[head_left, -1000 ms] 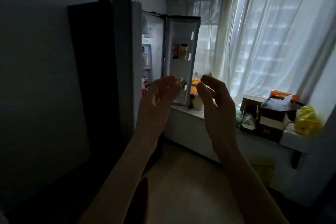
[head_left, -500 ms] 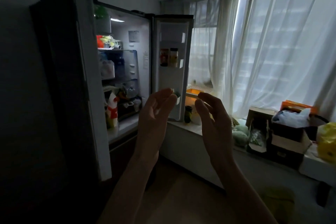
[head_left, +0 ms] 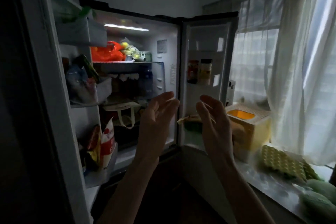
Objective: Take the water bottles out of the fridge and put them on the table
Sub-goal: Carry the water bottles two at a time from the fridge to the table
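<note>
The left hand [head_left: 156,120] is raised in front of the open fridge [head_left: 169,49], fingers loosely curled and apart, nothing held; the right hand [head_left: 212,120] is raised beside it, palm turned inward, fingers likewise apart and empty. A gap is kept between the two hands and neither touches the fridge.

The water bottles [head_left: 145,82] are judged to be the dim bluish upright shapes on the middle shelf, under the glass shelf [head_left: 127,63]; that area is dark, so count and caps cannot be told. They lie ahead of, above and slightly left of the left hand, deeper in the cavity, long axis vertical. The left hand is judged nearer; the right hand sits in front of the right door [head_left: 207,38], so a leftward reach would be needed from it.

Noted around them:
- Crinkly red plastic bag [head_left: 107,53] on the top shelf.
- Lower down, a soft cloth bag with loop handles [head_left: 125,112].
- Rigid translucent bins on the left door [head_left: 36,60], with a red-and-white pouch [head_left: 108,143] in the lowest one.
- Two upright jars [head_left: 199,72] in the right door.
- Outside, a yellow bin with a perforated lid [head_left: 247,123] on the window ledge [head_left: 272,187], by sheer curtains [head_left: 298,78].

No tabletop is seen. The task is judged not yet begun, with no bottle removed
</note>
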